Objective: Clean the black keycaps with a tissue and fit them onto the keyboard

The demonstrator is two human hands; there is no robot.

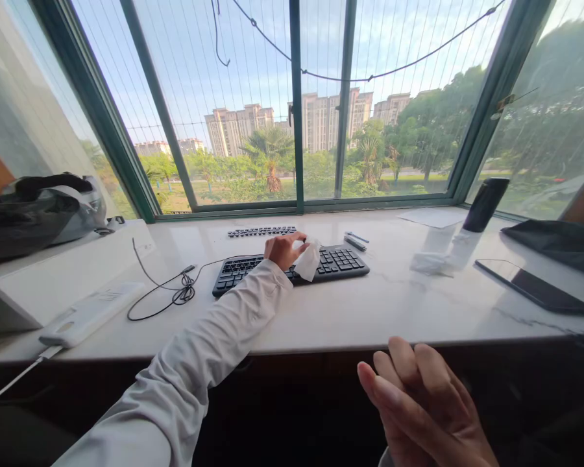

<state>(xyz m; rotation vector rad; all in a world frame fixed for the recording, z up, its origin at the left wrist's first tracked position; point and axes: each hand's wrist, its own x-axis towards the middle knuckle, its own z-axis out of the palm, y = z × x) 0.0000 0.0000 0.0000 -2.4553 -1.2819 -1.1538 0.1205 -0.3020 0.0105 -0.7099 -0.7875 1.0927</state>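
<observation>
My left hand (282,251) reaches out over the black keyboard (343,261), its fingers pinched on a crumpled white tissue (307,262). The tissue hangs over the keys right of the keyboard's middle. Behind the keyboard lies a strip of loose black keycaps (261,231) in rows. My right hand (425,405) is raised in front of the table edge, apart from the keyboard. Its fingers are curled in and the thumb lies against them, with nothing visible in the grip.
Cable coils (182,292) lie left of the keyboard, near a white power strip (92,314) and white box (78,272). A pen-like tool (356,239), clear plastic wrapper (432,264), phone (535,285) and black bottle (485,204) are to the right. Windows (296,130) stand behind.
</observation>
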